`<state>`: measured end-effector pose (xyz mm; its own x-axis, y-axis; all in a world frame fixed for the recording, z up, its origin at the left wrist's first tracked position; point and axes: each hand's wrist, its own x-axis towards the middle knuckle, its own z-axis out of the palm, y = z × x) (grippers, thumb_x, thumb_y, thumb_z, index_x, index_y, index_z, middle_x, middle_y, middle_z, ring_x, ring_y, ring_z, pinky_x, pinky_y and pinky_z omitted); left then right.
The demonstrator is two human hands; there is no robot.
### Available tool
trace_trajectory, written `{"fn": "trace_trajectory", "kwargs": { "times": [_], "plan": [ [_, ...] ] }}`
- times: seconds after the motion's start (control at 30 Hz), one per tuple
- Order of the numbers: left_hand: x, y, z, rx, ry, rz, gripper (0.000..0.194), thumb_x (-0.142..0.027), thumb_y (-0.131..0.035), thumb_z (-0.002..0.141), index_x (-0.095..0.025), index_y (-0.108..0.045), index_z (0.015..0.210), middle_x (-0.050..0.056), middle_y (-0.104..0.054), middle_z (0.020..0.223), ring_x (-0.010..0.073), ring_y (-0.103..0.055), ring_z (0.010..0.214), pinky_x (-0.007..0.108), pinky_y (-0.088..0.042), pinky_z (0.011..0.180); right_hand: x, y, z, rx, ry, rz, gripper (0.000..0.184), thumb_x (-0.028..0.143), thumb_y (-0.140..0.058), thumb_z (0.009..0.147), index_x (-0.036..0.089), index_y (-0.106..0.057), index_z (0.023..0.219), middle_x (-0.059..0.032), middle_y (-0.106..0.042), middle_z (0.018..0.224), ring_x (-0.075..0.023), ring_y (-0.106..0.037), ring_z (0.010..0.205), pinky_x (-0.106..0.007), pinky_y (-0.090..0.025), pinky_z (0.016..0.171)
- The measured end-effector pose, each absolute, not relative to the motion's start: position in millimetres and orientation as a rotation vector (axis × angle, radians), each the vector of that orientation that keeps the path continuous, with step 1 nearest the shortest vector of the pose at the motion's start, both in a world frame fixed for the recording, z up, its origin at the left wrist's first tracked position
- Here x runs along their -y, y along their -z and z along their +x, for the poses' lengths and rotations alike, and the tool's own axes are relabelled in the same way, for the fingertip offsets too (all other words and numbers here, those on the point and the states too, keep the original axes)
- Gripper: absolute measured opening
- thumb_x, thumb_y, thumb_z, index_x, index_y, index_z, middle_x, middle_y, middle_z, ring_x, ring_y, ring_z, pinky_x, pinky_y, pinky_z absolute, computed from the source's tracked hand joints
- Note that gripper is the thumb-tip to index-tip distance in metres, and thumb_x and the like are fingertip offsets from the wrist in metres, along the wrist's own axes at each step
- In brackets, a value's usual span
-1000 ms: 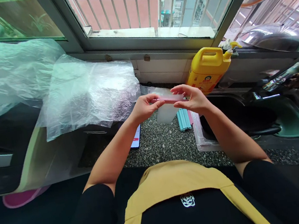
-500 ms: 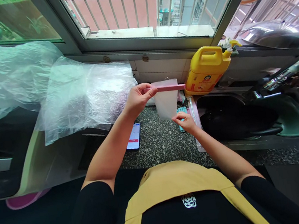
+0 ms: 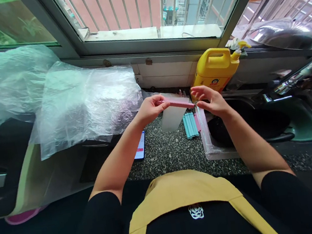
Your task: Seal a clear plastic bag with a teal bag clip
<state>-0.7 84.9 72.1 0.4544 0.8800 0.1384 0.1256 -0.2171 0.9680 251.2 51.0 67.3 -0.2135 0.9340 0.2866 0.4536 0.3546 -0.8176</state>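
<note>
Pink sealing clip, across a translucent bag above the speckled counter, stays pinched by the left hand; the right hand, loosely spread, has moved from the bag's lower corner to the clip's end.

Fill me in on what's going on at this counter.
A person's left hand pinches one end of a pink sealing clip, which lies across a translucent plastic bag. The right hand is at the clip's other end, thumb and fingers apart; whether it touches is hard to tell. Below, a row of teal clips lies on the speckled countertop, with a phone partly hidden behind the left forearm.
</note>
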Motion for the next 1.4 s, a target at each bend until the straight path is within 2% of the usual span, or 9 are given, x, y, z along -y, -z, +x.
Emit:
{"fn": "trace_trajectory", "kwargs": {
  "times": [0.17,0.27,0.37,0.53,0.7,0.9,1.03,1.2,1.4],
  "plan": [
    [-89,-71,14,-0.842,-0.803,1.75,0.026,-0.04,-0.069,0.067,-0.016,-0.06,0.069,0.0,-0.055,0.062,0.0084,-0.046,0.058,0.021,-0.035,0.053,-69,-110,227,2.188,-0.762,-1.275,0.045,0.047,-0.077,0.057,0.021,-0.07,0.093,-0.004,-0.067,0.085,-0.0169,-0.057,0.076,-0.029,-0.043,0.067],
    [-97,-70,18,-0.829,-0.756,1.755,0.024,-0.037,-0.069,0.069,-0.015,-0.06,0.069,-0.001,-0.055,0.062,0.0085,-0.047,0.059,0.021,-0.035,0.053,-77,-107,214,2.265,-0.856,-1.366,0.025,0.041,-0.073,0.065,0.018,-0.067,0.069,0.0018,-0.057,0.058,-0.01,-0.047,0.056,-0.026,-0.035,0.055],
    [-106,-65,19,-0.817,-0.721,1.691,0.022,-0.034,-0.069,0.07,-0.014,-0.06,0.069,-0.001,-0.054,0.061,0.0081,-0.048,0.057,0.021,-0.035,0.053,-83,-100,212,2.246,-0.884,-1.367,0.025,0.039,-0.069,0.069,0.017,-0.061,0.059,0.004,-0.047,0.05,-0.0069,-0.039,0.05,-0.025,-0.03,0.052],
    [-120,-45,21,-0.742,-0.662,1.554,0.028,-0.026,-0.072,0.064,-0.014,-0.063,0.088,0.001,-0.064,0.077,0.0119,-0.057,0.069,0.024,-0.043,0.066,-96,-92,222,2.073,-0.925,-1.345,0.023,0.038,-0.068,0.068,0.017,-0.059,0.063,0.0042,-0.047,0.051,-0.007,-0.038,0.049,-0.025,-0.029,0.05],
    [-133,-6,23,-0.983,-0.632,1.509,0.007,-0.019,-0.064,0.066,-0.013,-0.062,0.065,-0.001,-0.06,0.062,0.0105,-0.053,0.061,0.024,-0.041,0.065,-116,-70,248,1.756,-0.92,-1.463,0.018,0.033,-0.064,0.067,0.018,-0.055,0.064,0.0044,-0.049,0.05,-0.0079,-0.04,0.047,-0.024,-0.03,0.048],
    [-171,34,29,-1.506,-0.85,1.397,0.012,-0.02,-0.055,0.072,-0.014,-0.06,0.063,0.0,-0.06,0.058,0.0115,-0.052,0.056,0.023,-0.04,0.061,-155,-6,276,1.454,-0.774,-1.672,0.021,0.036,-0.061,0.064,0.016,-0.056,0.062,0.0032,-0.053,0.054,-0.01,-0.045,0.052,-0.024,-0.036,0.052],
    [-204,36,39,-1.756,-0.884,1.45,0.016,-0.017,-0.049,0.078,-0.013,-0.065,0.077,0.004,-0.067,0.073,0.0153,-0.059,0.07,0.023,-0.041,0.067,-181,34,277,1.346,-0.786,-1.814,0.02,0.034,-0.057,0.067,0.015,-0.057,0.065,0.0007,-0.058,0.059,-0.0113,-0.05,0.055,-0.023,-0.039,0.053],
    [-228,43,50,-2.003,-0.6,1.626,0.023,-0.019,-0.048,0.083,-0.017,-0.067,0.096,0.008,-0.071,0.098,0.0212,-0.063,0.092,0.025,-0.043,0.072,-204,65,275,1.355,-0.773,-1.942,0.016,0.029,-0.058,0.069,0.014,-0.06,0.067,-0.0028,-0.064,0.065,-0.0132,-0.057,0.06,-0.021,-0.04,0.054],
    [-235,72,49,-2.044,-0.39,1.633,0.024,-0.021,-0.046,0.085,-0.018,-0.066,0.098,0.011,-0.071,0.101,0.0245,-0.064,0.098,0.028,-0.044,0.074,-213,83,270,1.421,-0.761,-2.142,0.015,0.026,-0.065,0.068,0.013,-0.065,0.075,-0.0076,-0.07,0.079,-0.019,-0.065,0.075,-0.023,-0.043,0.062]
  ]
}}
